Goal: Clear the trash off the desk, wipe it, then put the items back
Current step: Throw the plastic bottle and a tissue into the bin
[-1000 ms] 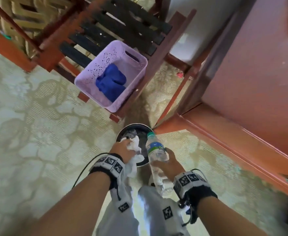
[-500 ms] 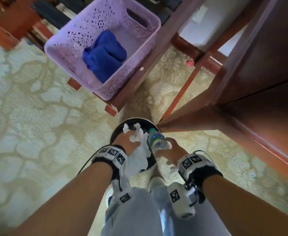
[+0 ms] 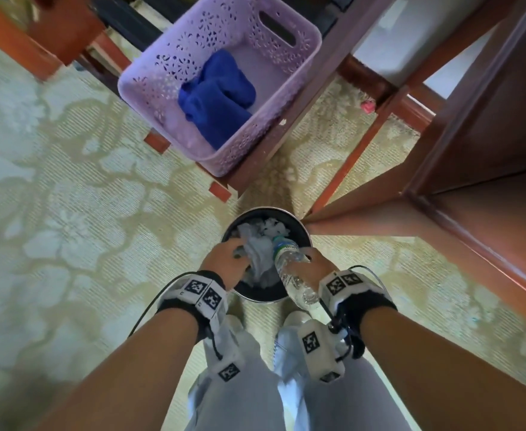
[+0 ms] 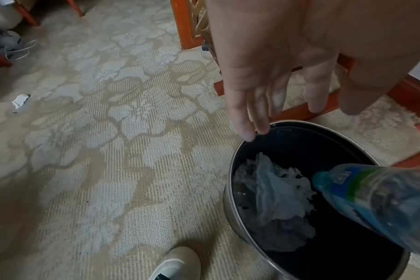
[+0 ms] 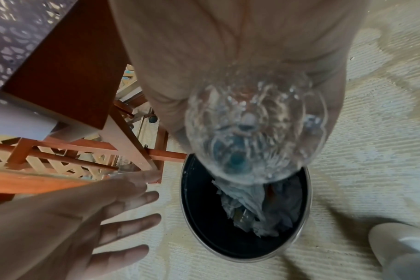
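Note:
A round metal trash bin [image 3: 261, 300] with a dark inside stands on the carpet by my feet. Crumpled white tissue [image 4: 276, 199] lies inside it. My left hand [image 3: 235, 256] hovers over the bin's left rim with fingers [image 4: 259, 117] straight and spread, holding nothing. My right hand [image 3: 307, 264] grips a clear plastic water bottle [image 3: 291, 272] with a blue-green label. The bottle [image 4: 372, 200] tilts cap-down into the bin's mouth. In the right wrist view the bottle's base [image 5: 252, 132] fills the centre above the bin [image 5: 199, 217], and the left hand [image 5: 132, 217] shows open at the lower left.
A purple perforated basket [image 3: 162, 76] holding a folded blue cloth [image 3: 216, 98] sits on a wooden slatted frame just beyond the bin. The red-brown desk [image 3: 489, 181] stands on the right. On the carpet are a paper scrap [image 4: 19, 100] and my white shoe [image 4: 175, 265].
The left hand let go of the tissue, which now lies in the bin, and its fingers opened. The right hand tipped the bottle cap-down into the bin. Both hands dropped lower.

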`<state>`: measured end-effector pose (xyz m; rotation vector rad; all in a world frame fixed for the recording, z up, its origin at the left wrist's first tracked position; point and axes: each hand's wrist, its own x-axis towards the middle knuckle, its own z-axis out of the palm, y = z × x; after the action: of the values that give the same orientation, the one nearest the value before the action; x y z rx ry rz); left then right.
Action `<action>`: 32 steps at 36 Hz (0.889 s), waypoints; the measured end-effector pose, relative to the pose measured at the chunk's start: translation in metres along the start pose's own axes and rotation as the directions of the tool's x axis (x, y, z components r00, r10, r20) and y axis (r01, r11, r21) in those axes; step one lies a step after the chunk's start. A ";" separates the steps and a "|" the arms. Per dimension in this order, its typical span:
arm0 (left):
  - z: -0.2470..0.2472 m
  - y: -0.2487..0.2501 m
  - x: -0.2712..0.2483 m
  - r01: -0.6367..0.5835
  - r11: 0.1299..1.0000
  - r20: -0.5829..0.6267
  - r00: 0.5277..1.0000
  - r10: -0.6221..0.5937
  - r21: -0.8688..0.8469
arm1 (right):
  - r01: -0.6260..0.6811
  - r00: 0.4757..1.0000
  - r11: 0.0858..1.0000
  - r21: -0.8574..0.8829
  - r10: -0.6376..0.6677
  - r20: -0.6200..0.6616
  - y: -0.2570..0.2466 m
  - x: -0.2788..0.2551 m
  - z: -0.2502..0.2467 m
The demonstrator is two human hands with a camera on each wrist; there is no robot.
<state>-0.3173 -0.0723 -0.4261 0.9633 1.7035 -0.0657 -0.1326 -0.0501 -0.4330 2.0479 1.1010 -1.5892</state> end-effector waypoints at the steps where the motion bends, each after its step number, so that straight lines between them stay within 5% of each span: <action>1: 0.000 0.000 -0.001 0.000 1.000 -0.005 1.000 0.000 -0.005 | 0.006 1.000 1.000 -0.009 -0.006 -0.004 -0.001 0.001 0.002; 14: -0.008 0.018 -0.040 -0.064 0.998 -0.004 0.998 0.064 0.010 | -0.008 0.998 1.000 -0.004 0.008 -0.066 0.003 -0.039 0.009; 22: -0.044 0.039 -0.133 -0.096 0.994 -0.051 0.994 0.093 -0.043 | 0.021 0.998 0.999 0.046 -0.018 -0.053 -0.002 -0.138 -0.013; 32: -0.103 0.095 -0.264 -0.236 0.970 -0.125 0.962 0.242 0.062 | 0.205 0.972 0.971 0.124 -0.187 -0.145 -0.022 -0.295 -0.046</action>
<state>-0.3279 -0.1058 -0.1292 1.2251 1.6982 0.1205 -0.1419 -0.1149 -0.1408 2.2219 1.3117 -1.6849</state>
